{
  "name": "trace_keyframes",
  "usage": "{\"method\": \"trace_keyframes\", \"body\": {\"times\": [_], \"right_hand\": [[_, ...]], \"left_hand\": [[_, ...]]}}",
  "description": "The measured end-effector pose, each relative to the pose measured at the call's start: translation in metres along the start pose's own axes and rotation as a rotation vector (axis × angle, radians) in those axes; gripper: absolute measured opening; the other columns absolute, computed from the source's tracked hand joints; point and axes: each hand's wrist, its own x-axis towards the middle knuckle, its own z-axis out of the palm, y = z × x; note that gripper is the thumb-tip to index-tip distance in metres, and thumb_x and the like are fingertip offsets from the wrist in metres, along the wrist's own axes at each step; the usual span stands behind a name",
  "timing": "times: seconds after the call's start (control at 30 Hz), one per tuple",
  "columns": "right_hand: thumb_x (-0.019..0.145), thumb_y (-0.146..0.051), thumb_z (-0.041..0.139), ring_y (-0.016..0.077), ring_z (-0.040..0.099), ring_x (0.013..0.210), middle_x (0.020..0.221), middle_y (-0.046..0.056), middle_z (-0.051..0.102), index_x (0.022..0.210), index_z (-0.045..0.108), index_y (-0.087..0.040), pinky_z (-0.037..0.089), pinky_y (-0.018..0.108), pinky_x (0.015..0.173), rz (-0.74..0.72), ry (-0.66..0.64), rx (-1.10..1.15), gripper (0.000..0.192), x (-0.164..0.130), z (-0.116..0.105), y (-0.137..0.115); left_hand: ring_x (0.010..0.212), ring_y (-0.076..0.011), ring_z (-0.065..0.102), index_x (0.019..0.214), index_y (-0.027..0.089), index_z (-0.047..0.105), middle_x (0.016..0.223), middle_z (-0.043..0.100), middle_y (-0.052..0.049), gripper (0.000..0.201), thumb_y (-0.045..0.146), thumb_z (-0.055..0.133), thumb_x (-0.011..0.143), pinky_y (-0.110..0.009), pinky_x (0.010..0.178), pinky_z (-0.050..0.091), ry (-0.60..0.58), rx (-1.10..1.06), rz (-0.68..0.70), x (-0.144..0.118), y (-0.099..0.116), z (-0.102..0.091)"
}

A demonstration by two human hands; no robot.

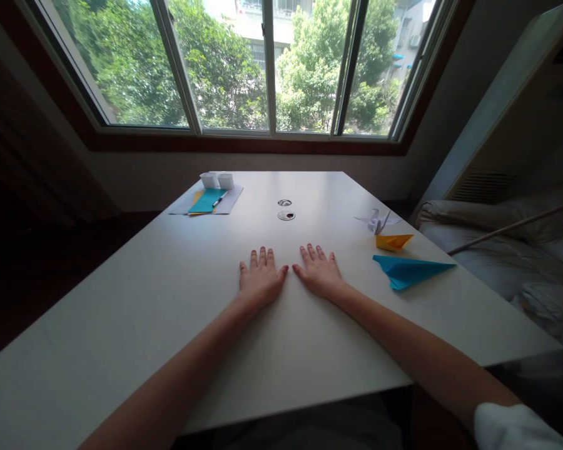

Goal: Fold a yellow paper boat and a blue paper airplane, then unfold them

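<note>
My left hand (261,276) and my right hand (318,271) lie flat, palms down, side by side on the white table (169,294), thumbs nearly touching. Neither holds anything. To the right of my right hand lies a blue paper plane (409,270). Beyond it sit a small orange folded paper boat (393,241) and a white paper crane (376,220).
At the far left of the table lie sheets of paper (207,201), blue on yellow on white, with a pen (219,200) and two small white boxes (217,180). Two round cable holes (286,209) sit mid-table. A bed (511,250) stands right; windows (244,62) ahead.
</note>
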Motion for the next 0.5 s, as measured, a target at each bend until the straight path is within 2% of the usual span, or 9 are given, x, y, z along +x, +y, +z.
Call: {"method": "trace_keyframes", "body": {"times": [0.5], "right_hand": [[0.086,-0.057,0.017,0.0269,0.011,0.136,0.149,0.007,0.014,0.142,0.017,-0.018,0.006,0.055,0.105,-0.003,0.013,0.009,0.068,-0.0003,0.0011,0.0006]], "left_hand": [[0.136,-0.0299,0.01,0.142,0.013,0.019,0.149,0.012,-0.009,0.07,0.055,0.014,0.086,-0.055,0.105,0.016,-0.001,0.007,-0.004,0.0013,-0.0006,0.0014]]}}
